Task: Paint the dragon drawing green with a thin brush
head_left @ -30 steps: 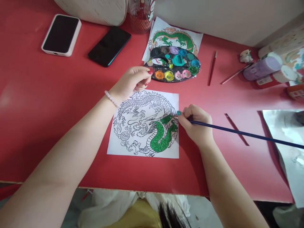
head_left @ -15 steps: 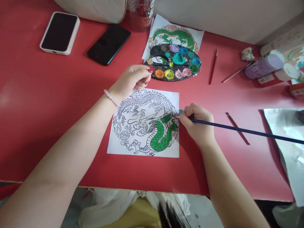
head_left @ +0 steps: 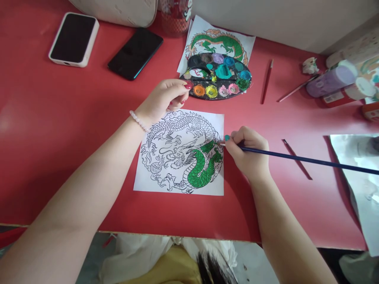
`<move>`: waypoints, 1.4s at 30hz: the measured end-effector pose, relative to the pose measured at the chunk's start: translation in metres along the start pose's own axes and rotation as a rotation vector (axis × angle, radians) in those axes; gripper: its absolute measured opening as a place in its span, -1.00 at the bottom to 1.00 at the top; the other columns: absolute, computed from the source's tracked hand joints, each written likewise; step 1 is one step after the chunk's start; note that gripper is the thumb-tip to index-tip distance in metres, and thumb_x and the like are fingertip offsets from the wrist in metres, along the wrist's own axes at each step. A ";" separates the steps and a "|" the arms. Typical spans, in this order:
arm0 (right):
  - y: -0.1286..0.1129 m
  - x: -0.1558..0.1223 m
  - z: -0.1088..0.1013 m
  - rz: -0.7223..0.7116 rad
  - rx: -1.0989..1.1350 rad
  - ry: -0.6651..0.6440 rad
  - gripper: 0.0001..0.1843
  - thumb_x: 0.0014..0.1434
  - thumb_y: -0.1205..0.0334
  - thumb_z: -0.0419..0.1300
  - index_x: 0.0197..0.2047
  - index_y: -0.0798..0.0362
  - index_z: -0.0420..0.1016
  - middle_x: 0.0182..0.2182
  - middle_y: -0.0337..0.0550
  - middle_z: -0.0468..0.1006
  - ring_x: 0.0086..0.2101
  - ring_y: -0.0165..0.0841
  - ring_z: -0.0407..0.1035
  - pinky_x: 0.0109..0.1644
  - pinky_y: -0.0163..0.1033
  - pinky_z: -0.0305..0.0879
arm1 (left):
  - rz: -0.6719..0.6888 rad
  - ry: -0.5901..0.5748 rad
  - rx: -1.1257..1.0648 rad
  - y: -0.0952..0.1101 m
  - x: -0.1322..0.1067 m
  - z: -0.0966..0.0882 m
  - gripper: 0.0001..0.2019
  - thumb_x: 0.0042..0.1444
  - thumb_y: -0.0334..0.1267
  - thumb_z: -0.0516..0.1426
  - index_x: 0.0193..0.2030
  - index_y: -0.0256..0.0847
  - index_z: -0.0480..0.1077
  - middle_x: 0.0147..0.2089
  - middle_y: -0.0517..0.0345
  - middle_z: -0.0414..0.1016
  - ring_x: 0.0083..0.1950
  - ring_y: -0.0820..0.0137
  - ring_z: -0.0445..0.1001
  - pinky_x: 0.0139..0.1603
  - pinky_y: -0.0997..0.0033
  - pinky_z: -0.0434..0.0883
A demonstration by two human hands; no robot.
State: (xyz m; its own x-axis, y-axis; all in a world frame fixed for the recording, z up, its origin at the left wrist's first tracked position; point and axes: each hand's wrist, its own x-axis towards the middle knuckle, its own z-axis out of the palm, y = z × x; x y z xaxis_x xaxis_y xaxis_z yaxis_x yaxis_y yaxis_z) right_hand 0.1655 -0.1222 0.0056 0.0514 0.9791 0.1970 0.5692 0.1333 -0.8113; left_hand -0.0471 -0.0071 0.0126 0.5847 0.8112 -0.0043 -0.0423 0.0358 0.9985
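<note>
A long blue-handled paintbrush (head_left: 296,157) is pinched in my right hand (head_left: 250,152), its tip on the right part of a dragon line drawing (head_left: 166,157). Green paint covers part of the dragon's body there; the rest of the sheet is black outline on white. At the sheet's upper left, my left hand (head_left: 170,96) is closed, thumb and fingers at the left edge of a black paint palette (head_left: 195,81). Its wells hold several colours, among them orange, yellow, pink, blue and green. Beneath the palette lies a second dragon picture (head_left: 219,37) painted green and orange.
Two phone-like devices, a white-cased one (head_left: 74,39) and a black phone (head_left: 135,53), lie at upper left. Red brushes (head_left: 267,82) rest on the right. Beyond them are a crumpled tissue (head_left: 310,66), a purple paint bottle (head_left: 331,79) and a silvery sheet (head_left: 355,173).
My right hand and the brush have shifted very slightly right, with the tip still by the green section. The left hand stays at the palette's edge.
</note>
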 end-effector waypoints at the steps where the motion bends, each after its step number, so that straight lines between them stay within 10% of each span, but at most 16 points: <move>1: 0.000 0.000 0.000 -0.003 0.010 0.003 -0.67 -0.05 0.48 0.08 -0.62 0.04 -0.04 -0.68 -0.38 0.00 -0.60 -0.55 -0.11 -0.53 -0.32 -0.15 | 0.017 -0.001 -0.016 0.000 0.000 0.000 -0.78 0.14 -0.34 -0.11 -0.54 -0.26 0.05 -0.62 0.38 -0.17 -0.64 0.73 -0.11 -0.50 0.60 -0.17; 42: -0.003 0.003 0.001 0.026 0.006 0.011 -0.67 -0.09 0.51 0.08 -0.63 0.03 -0.02 -0.67 -0.37 0.02 -0.61 -0.54 -0.08 -0.54 -0.32 -0.07 | 0.064 0.017 -0.125 0.002 0.001 0.002 -0.72 0.13 -0.35 -0.03 -0.61 -0.26 0.10 -0.69 0.40 -0.08 -0.69 0.70 -0.11 -0.60 0.58 -0.18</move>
State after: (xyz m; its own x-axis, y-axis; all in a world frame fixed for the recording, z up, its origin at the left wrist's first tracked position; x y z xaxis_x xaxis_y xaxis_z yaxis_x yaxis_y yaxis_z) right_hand 0.1633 -0.1195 0.0077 0.0749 0.9804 0.1821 0.5625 0.1092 -0.8195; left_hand -0.0448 -0.0080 0.0145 0.5637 0.8240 0.0572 -0.1802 0.0551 0.9821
